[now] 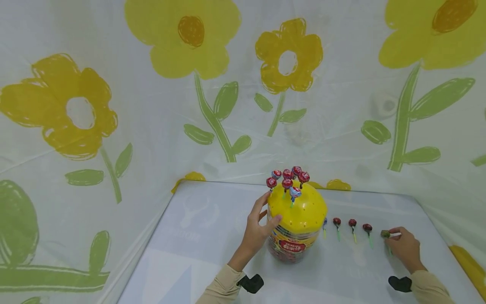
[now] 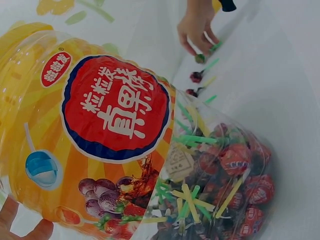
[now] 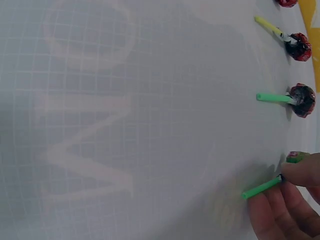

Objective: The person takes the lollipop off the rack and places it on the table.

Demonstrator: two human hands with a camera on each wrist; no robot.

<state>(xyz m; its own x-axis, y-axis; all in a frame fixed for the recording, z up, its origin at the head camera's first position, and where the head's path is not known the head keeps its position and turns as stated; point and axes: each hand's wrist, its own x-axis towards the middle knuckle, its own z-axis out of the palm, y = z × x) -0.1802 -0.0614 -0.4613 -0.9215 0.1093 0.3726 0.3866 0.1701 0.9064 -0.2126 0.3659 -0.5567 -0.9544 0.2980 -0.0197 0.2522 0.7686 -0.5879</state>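
Observation:
My left hand (image 1: 255, 230) holds the side of a big plastic candy jar (image 1: 294, 249), thumb and fingers spread around its yellow lid (image 1: 300, 215). Several wrapped lollipops (image 1: 287, 174) stand upright in the lid's top. Through the clear lower part, in the left wrist view, many more lollipops (image 2: 235, 159) show. To the right, my right hand (image 1: 407, 248) pinches a green-wrapped lollipop (image 3: 262, 187) between thumb and fingers, low over the table. Its green stick points back toward the near side in the right wrist view.
A row of lollipops lies on the white table (image 1: 212, 253) between jar and right hand, among them a dark red one (image 1: 367, 228) with a green stick and another (image 1: 352, 222) with a yellow stick. Behind the table hangs a flower-printed curtain (image 1: 334, 139).

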